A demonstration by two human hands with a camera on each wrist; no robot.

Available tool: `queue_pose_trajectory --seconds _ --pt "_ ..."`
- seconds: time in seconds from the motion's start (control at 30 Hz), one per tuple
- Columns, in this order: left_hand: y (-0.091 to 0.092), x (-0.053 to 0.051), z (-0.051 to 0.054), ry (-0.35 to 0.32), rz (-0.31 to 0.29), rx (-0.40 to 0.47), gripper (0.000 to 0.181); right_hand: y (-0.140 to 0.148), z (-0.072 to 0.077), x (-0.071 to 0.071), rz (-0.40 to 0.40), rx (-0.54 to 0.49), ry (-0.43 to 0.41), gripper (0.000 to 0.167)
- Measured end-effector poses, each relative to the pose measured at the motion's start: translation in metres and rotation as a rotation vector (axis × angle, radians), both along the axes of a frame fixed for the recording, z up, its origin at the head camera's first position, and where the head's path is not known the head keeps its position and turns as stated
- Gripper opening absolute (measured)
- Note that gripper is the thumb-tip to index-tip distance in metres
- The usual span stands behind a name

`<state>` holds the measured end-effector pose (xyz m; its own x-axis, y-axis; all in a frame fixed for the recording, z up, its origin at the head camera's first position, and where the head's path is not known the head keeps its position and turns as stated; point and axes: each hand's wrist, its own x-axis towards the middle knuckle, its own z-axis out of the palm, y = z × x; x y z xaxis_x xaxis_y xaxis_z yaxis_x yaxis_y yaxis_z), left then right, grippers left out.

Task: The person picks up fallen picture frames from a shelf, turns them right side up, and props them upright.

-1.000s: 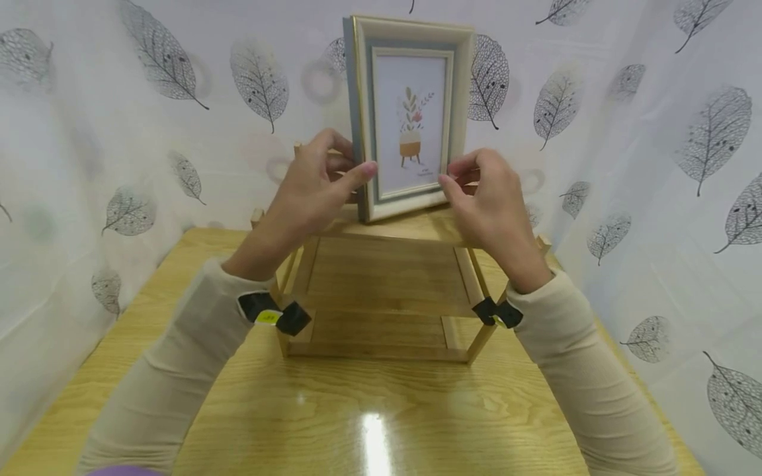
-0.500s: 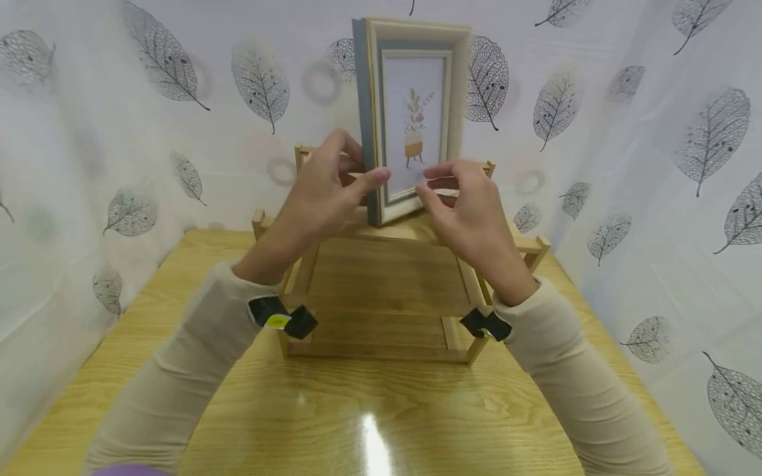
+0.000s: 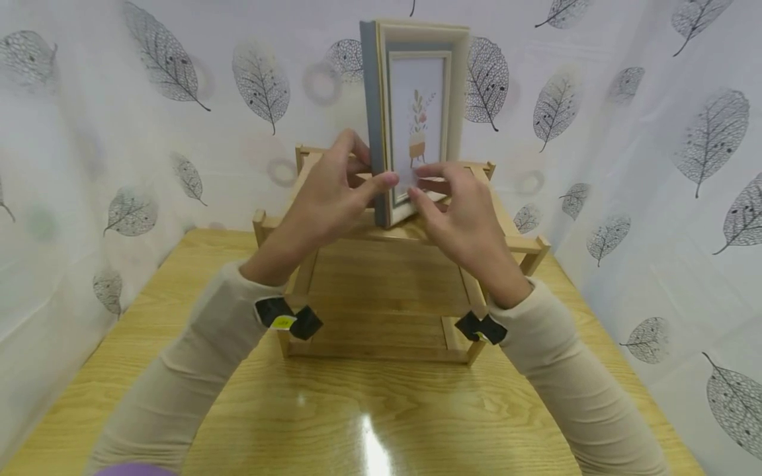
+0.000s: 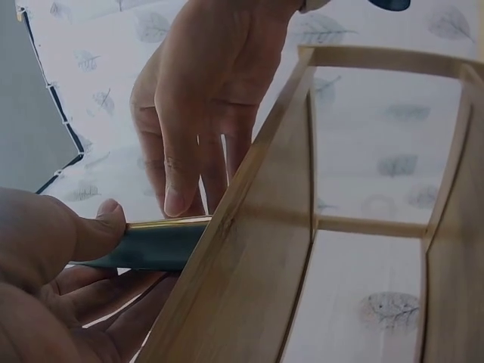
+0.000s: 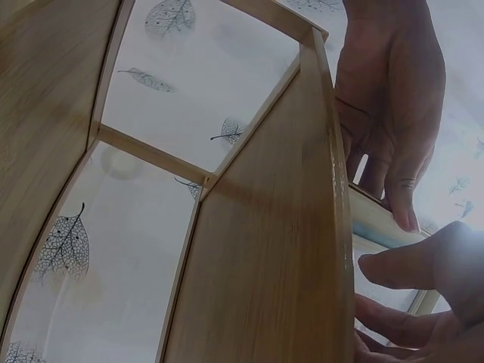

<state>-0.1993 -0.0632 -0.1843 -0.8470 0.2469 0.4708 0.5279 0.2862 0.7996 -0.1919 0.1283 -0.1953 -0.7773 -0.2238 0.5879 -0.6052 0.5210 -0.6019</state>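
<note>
A picture frame, cream and blue-grey around a potted-plant print, is upright at the top shelf of a wooden rack, its face angled to the right. My left hand grips its lower left side, thumb on the front and fingers behind. The left wrist view shows that thumb over the frame's dark edge. In front of the print's lower part is my right hand, its fingers loosely bent and a gap between thumb and fingers. Whether its fingertips touch the frame I cannot tell.
The rack has tiered shelves and stands on a wood-grain table. Its side posts rise slightly above the top shelf. A white leaf-patterned curtain surrounds the table at the back and sides.
The frame has turned further to the right, showing more of its left side. My left hand has moved slightly right with it. My right hand has left the frame's right edge and moved left.
</note>
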Motion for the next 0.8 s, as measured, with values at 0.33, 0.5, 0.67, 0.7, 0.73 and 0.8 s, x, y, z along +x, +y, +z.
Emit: queue_pose_trajectory --seconds 0.33,0.5,0.67,0.7,0.73,0.8 --pt "0.0005 0.0007 0.0005 0.007 -0.078 0.029 0.029 0.0001 -0.0001 0.0008 -0.014 -0.001 -0.008 0.031" --pt "-0.0003 -0.0003 -0.0003 0.023 -0.102 0.025 0.027 0.0007 -0.0011 -0.0003 -0.002 0.025 0.005 0.034" --pt "0.0002 -0.0012 -0.0011 0.03 -0.133 0.034 0.024 0.001 -0.0012 -0.0018 -0.004 0.066 0.037 0.037" --pt "0.0004 -0.0012 -0.0013 0.031 -0.135 0.034 0.024 0.001 -0.0012 -0.002 -0.006 0.072 0.04 0.038" --pt "0.0006 -0.0013 -0.0015 0.031 -0.138 0.036 0.024 0.001 -0.0012 -0.0022 -0.008 0.076 0.042 0.038" --pt "0.0009 -0.0014 -0.002 0.034 -0.141 0.033 0.024 0.001 -0.0013 -0.0025 -0.01 0.083 0.042 0.038"
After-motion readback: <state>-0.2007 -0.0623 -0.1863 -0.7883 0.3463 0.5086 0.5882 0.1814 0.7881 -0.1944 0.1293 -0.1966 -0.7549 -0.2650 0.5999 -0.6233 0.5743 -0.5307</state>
